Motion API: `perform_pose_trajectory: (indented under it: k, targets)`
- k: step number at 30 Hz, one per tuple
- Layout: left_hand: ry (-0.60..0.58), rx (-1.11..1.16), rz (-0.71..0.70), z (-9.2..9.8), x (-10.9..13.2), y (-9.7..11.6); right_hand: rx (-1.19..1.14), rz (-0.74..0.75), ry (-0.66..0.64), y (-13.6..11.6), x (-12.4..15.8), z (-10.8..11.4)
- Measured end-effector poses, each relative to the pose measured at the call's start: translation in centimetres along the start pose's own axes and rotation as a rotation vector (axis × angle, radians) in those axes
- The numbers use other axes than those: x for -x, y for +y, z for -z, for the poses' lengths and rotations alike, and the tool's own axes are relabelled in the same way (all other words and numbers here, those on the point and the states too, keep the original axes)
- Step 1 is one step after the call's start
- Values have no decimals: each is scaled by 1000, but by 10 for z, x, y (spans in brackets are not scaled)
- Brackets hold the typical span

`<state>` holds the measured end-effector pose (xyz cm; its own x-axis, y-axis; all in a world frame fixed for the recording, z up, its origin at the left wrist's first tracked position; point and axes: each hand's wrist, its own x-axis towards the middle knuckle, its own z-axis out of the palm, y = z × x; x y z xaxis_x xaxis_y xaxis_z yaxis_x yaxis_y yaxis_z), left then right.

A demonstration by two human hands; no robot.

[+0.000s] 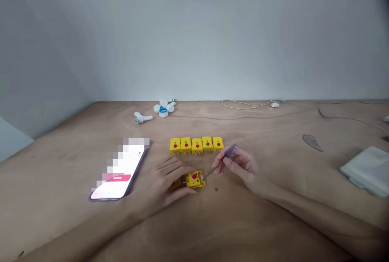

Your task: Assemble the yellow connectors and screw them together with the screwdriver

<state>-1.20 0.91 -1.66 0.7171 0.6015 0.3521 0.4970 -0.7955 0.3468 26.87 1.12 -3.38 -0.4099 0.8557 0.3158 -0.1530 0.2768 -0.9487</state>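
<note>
Head view: left hand (161, 183) grasping a yellow thermocouple-style plug (195, 179), fingers over the top, thumb along the near side. Plug lies flat on the wooden table (60, 181), just right of the left hand, long axis roughly left-right, slightly tilted, red dot facing up. Metal pins (184, 182) point left toward the left hand. Right hand (238, 169) pinches a small screwdriver (226, 160) between thumb and fingers, purple handle up and right, shaft angled down-left, tip at the plug's right end; contact hard to tell. Loose small screw (216, 189) near the right hand. Behind, a row of five yellow plugs (196, 145) stands side by side, pins toward the person. Phone (120, 169) with pixelated screen lies left of the left hand. Far edge: white plastic fittings (163, 108), white cable (249, 104). Right side: white pad (366, 171).
</note>
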Motion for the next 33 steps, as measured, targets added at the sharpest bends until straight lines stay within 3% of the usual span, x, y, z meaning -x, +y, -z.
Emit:
perform_pose_trajectory:
  k: [9,18,23,28,33]
  targets:
    - [14,9,-11,1,-1,1,-11,45,69,2,-1,-4]
    - [34,-15,-26,-5,1,-4,3,-78,270,7,-6,-12]
    - [34,-11,-14,-5,2,-4,-44,-67,236,6,-5,-15]
    - [4,17,1,-2,0,-1,-49,-3,63,-1,-1,-16]
    - [15,3,-4,-2,-1,-2,-66,-19,120,9,0,-16]
